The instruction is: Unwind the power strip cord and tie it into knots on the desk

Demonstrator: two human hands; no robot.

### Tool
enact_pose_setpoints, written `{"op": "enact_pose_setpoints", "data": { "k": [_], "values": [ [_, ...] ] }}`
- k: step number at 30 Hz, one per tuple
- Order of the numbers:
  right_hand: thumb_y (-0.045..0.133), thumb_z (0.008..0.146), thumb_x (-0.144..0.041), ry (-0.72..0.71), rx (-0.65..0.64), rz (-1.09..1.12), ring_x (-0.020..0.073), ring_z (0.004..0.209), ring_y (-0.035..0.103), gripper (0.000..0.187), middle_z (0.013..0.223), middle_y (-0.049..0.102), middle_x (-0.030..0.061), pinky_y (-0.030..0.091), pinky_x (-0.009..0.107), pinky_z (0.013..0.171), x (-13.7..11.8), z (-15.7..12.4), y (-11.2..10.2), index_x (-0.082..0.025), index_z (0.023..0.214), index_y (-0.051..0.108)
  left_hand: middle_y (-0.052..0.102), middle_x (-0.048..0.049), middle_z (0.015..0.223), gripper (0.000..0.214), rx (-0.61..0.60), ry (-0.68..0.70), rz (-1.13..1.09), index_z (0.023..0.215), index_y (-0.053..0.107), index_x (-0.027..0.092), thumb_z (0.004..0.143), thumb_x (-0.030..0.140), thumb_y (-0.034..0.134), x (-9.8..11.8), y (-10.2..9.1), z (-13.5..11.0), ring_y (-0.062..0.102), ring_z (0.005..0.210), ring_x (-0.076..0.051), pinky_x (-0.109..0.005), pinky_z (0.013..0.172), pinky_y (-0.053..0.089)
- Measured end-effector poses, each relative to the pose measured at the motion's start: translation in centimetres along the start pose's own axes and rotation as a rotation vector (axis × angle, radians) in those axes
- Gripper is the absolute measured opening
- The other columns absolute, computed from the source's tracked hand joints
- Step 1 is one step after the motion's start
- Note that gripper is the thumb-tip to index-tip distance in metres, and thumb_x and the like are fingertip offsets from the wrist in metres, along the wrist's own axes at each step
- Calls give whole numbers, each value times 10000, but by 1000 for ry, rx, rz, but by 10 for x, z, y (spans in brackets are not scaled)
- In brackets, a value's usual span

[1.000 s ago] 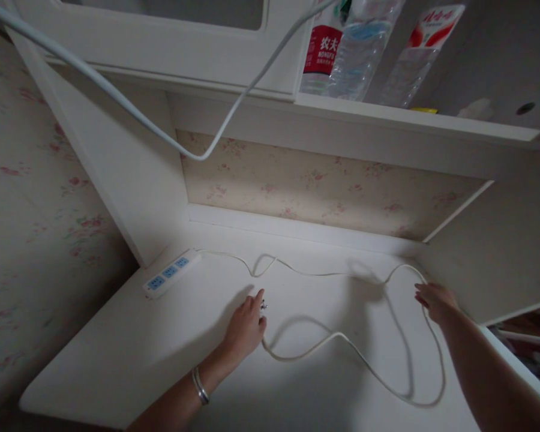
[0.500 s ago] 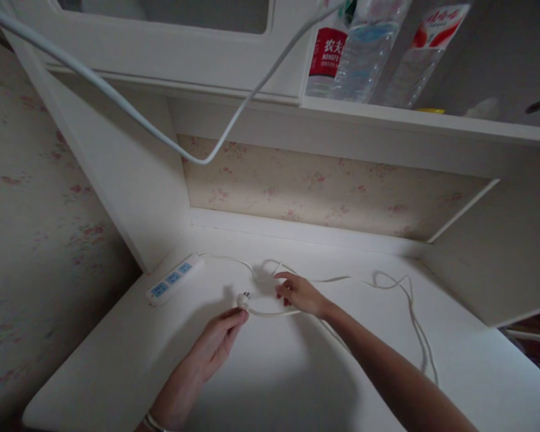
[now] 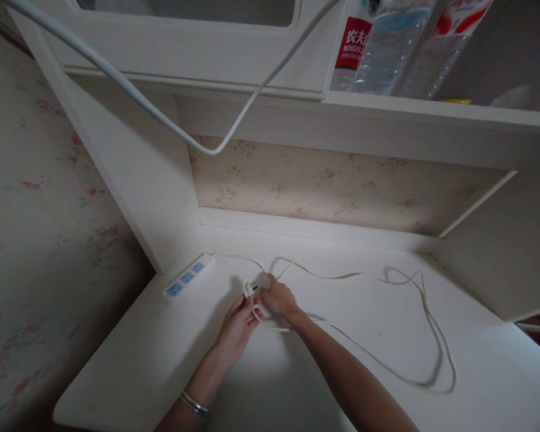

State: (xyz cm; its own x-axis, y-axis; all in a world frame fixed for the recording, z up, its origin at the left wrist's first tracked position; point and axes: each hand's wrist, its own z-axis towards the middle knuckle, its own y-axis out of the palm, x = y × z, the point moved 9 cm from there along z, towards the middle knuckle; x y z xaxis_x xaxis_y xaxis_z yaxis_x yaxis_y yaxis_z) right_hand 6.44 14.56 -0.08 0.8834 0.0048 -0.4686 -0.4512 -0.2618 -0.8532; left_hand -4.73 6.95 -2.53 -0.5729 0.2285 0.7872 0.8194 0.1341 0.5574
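White bench (image 3: 130, 366), floral wall behind. I see both hands meet at the plug (image 3: 249, 290) — left hand (image 3: 237, 327) and right hand (image 3: 276, 298) pinching it, cord (image 3: 364, 354) trailing right, power strip (image 3: 188, 276) nearby.

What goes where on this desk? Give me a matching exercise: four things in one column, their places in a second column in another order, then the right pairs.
Things:
1. power strip
2. plug
3. water bottles
4. bracelet

Places:
A. on the upper shelf
B. on the wrist of the left hand
C. between both hands, the right hand beside it
D. flat on the desk, by the side panel

Pairs: 1-D, 2-C, 3-A, 4-B
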Motion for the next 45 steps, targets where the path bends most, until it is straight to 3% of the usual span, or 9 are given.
{"op": "enact_pose_setpoints", "data": {
  "k": [7, 13, 19, 25, 29, 32, 35, 38, 45],
  "values": [
    [396, 896, -366, 4, 47, -169, 312, 934, 652, 363, 1007, 680, 202, 462, 393, 747, 15, 9, -17, -133, 1100, 585, 673, -46, 910, 366, 186, 198, 71, 936, 552, 158, 733, 416, 713, 51, -24, 13, 540, 604, -54, -212, 599, 434],
    [372, 952, -428, -221, 40, -181, 233, 920, 641, 334, 989, 691, 106, 417, 294, 759, 4, -20, -33, -203, 1014, 611, 685, -61, 900, 378, 315, 365, 233, 930, 520, 155, 720, 409, 706, 88, -40, 37, 583, 579, -83, -247, 588, 470],
    [324, 980, -416, -632, 12, -123, 184, 819, 607, 335, 886, 660, 58, 395, 254, 727, -25, -63, -59, -214, 983, 591, 675, -96, 979, 301, 223, 490, 582, 1036, 543, 149, 811, 343, 590, 87, -16, 59, 669, 837, -175, -338, 807, 510],
    [372, 970, -409, -764, -19, 73, 164, 787, 573, 294, 817, 624, 30, 403, 249, 724, -51, -76, -81, -214, 935, 590, 695, -78, 969, 232, 122, 567, 839, 1011, 638, 186, 792, 245, 588, 86, 8, 55, 624, 954, -208, -370, 925, 430],
    [401, 957, -424, -752, -26, 354, 143, 764, 559, 297, 812, 614, 14, 412, 247, 713, -66, -69, -90, -203, 875, 581, 702, -67, 878, 249, 17, 590, 1109, 1026, 652, 184, 836, 239, 501, 84, 28, 45, 625, 860, -196, -322, 838, 435],
    [431, 936, -456, -667, 7, 640, 123, 652, 531, 282, 705, 576, -15, 416, 239, 631, -67, -50, -91, -204, 871, 538, 668, -18, 736, 285, -125, 469, 1050, 893, 677, 178, 880, 312, 426, 72, 37, 42, 586, 689, -157, -262, 683, 427],
    [500, 888, -495, -503, 63, 956, 101, 508, 468, 278, 618, 528, -64, 401, 219, 514, -58, -24, -83, -232, 967, 462, 611, 1, 629, 417, -100, 404, 971, 758, 668, 162, 899, 422, 373, 67, 35, 40, 524, 601, -141, -250, 607, 396],
    [549, 847, -520, -350, 79, 1189, 106, 569, 544, 375, 816, 622, -34, 470, 245, 542, -49, -8, -65, -272, 1072, 382, 629, -34, 637, 577, -56, 315, 865, 772, 682, 133, 905, 532, 288, 56, 28, 43, 538, 594, -153, -264, 596, 414],
    [353, 926, -547, -242, -107, 1063, 179, 844, 651, 695, 1186, 609, 121, 510, 354, 760, -41, -6, -14, -227, 1476, 75, 708, -125, 801, 658, 10, 254, 742, 911, 699, 129, 888, 621, 262, 38, 8, 50, 649, 768, -228, -330, 699, 501]
  ]
}}
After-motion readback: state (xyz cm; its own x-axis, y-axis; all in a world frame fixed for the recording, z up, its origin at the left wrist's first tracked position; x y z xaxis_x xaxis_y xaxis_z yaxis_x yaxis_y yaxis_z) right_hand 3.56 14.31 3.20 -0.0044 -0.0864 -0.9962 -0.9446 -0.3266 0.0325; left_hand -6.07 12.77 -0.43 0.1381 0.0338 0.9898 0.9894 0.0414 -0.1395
